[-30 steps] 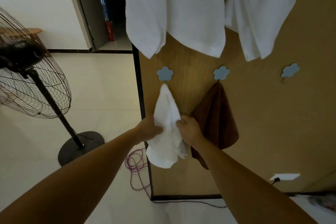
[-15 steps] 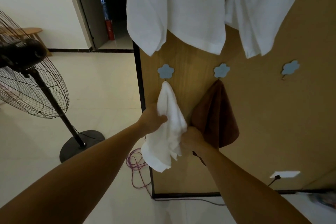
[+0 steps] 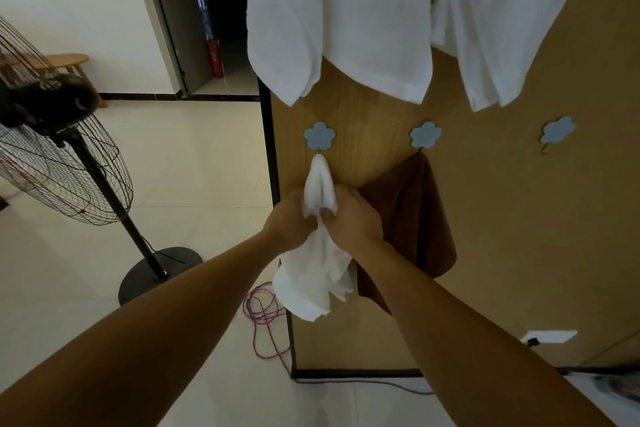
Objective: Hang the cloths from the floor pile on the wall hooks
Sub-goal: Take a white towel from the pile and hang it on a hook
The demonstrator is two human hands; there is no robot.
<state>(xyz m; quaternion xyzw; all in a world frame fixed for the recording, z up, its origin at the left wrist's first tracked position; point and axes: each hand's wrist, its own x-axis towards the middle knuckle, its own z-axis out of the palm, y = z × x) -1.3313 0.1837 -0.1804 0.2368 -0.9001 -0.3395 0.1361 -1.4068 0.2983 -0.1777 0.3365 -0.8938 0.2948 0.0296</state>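
Observation:
A small white cloth [image 3: 313,279] hangs from the leftmost blue flower hook [image 3: 319,135] on the wooden wall panel [image 3: 502,236]. My left hand [image 3: 290,220] and my right hand [image 3: 351,217] both grip the cloth at its middle, pressed together, with its lower part drooping below them. A brown cloth [image 3: 414,218] hangs from the middle flower hook [image 3: 425,134], just right of my right hand. The third flower hook [image 3: 557,130] at the right holds nothing. The floor pile is out of view.
Two large white cloths [image 3: 341,17] hang from above the hooks. A black standing fan [image 3: 59,149] is on the tiled floor at left, with a pink cord [image 3: 265,310] coiled near the panel's base. A wall socket [image 3: 550,335] sits low right. A doorway [image 3: 207,10] opens behind.
My right hand has moved up and left from the cloth's lower edge to meet my left hand at the cloth's middle. The white cloth is now bunched narrower under the hook.

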